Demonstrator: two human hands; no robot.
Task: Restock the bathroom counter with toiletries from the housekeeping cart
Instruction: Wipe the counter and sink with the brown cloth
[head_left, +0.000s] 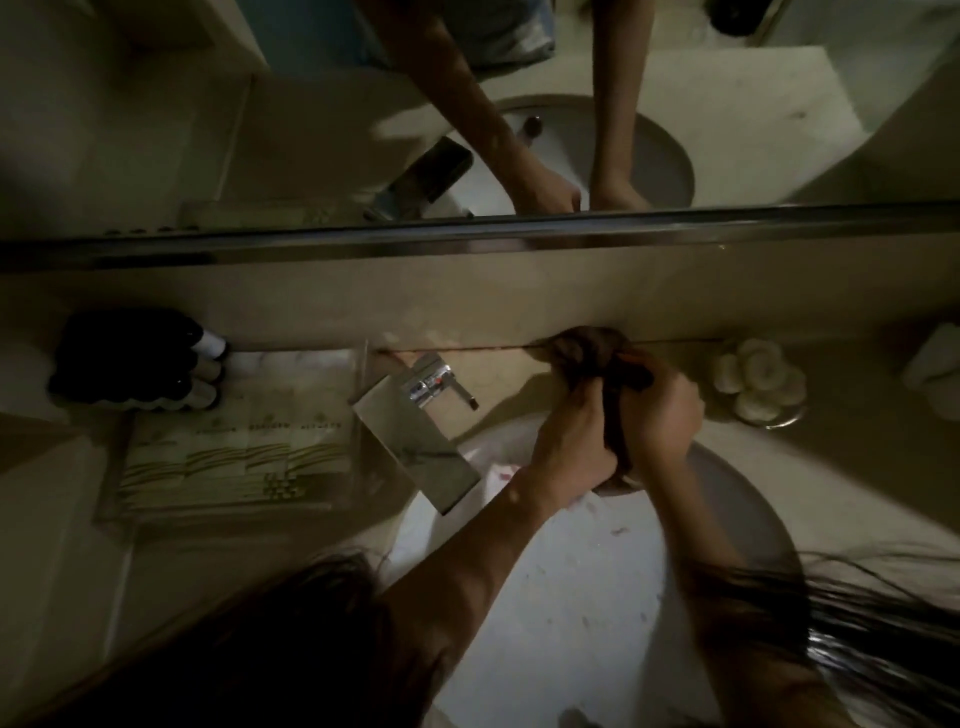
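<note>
The toiletries lay on a clear tray (111, 512) at the left end of the bathroom counter (857, 467), well apart from both hands. 3 dark bottles (130, 358) lay on their sides along the tray's far edge, pale caps pointing toward the faucet. In front of them sat a row of flat pale packets (239, 452) printed with green-gold strokes. There looked to be 4, though dim light blurred the edges. A line of small lettering ran across the packets, too soft to read, and no brand could be made out on the bottles.

Just right of the tray stood 1 chrome faucet (415, 431) with a flat spout over the white sink (727, 488). Beyond it, at the back of the counter against the wall, the left hand (571, 441) and right hand (660, 410) were both clenched around 1 dark brown cloth (587, 348), the 2 fists close together and the bunched end of the cloth pressed to the wall joint.

Right of the hands, a small dish (784, 421) held about 5 round white pieces (758, 379). Above, the mirror (156, 104) reflected both forearms. Loose dark hair (857, 597) hung across the bottom of the view, covering part of the basin.
</note>
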